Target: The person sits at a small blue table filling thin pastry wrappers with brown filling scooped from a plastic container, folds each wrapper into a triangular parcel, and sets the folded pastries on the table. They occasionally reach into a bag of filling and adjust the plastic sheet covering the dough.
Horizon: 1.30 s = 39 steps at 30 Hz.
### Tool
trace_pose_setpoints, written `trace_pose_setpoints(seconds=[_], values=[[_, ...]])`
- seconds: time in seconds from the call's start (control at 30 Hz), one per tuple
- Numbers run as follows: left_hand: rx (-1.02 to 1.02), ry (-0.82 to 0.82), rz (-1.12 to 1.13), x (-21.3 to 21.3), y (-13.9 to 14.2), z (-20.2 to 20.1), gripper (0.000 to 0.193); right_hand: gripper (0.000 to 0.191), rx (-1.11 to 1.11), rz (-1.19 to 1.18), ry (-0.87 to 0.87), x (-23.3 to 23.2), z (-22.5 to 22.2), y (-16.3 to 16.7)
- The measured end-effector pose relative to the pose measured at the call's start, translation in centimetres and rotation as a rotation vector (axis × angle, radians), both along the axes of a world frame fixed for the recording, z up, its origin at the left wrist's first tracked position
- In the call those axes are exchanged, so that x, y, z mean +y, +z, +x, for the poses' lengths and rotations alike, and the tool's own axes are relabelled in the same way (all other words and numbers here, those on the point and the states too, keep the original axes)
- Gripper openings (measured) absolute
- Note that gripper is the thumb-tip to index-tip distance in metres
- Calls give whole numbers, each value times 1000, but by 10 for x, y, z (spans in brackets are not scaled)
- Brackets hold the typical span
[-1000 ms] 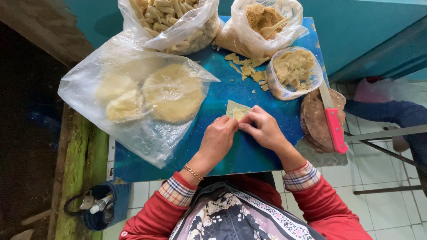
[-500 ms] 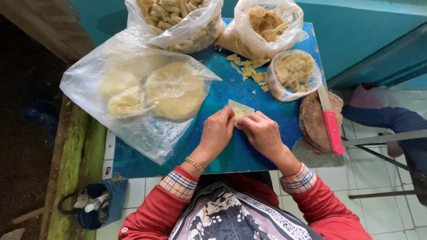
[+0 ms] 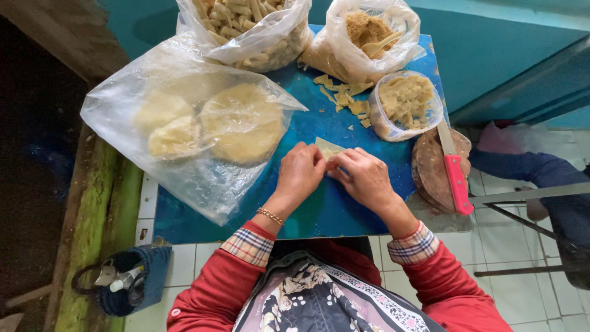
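Both hands, left (image 3: 299, 172) and right (image 3: 364, 177), pinching the wrapper (image 3: 327, 147) from either side, sticking out just beyond fingertips.

A pale yellow dough sheet (image 3: 327, 147) lies flat on the blue tabletop, its near edge under fingertips.

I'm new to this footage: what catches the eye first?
Both hands, left hand and right hand, pinch a pale folded dough piece at the centre of the blue table. A large clear plastic bag of round yellowish discs lies left; a red-handled knife rests on a round wooden block at right.
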<state>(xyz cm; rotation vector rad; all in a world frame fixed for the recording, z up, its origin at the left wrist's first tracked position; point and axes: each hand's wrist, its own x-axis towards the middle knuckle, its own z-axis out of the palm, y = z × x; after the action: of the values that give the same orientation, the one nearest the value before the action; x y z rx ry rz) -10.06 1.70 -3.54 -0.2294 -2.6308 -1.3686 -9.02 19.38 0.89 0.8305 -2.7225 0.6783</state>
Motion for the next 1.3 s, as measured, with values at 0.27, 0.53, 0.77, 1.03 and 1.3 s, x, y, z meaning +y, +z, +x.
trace_pose_setpoints(seconds=[0.27, 0.53, 0.77, 1.03, 1.3], values=[[240, -131, -27, -8, -1, 13, 6, 7, 13, 8, -22, -3, -18, -5], [82, -14, 4, -2, -2, 2, 7, 7, -23, 67, -34, 2, -11, 0], [208, -60, 7, -7, -2, 10, 4, 5, 55, 25, -48, -1, -23, -8], [220, -110, -30, -11, 2, 15, 1, 19, 80, 19, -59, 1, -22, -1], [207, -126, -10, -15, 8, 19, 3, 10, 76, -55, 13, -3, -15, -2]])
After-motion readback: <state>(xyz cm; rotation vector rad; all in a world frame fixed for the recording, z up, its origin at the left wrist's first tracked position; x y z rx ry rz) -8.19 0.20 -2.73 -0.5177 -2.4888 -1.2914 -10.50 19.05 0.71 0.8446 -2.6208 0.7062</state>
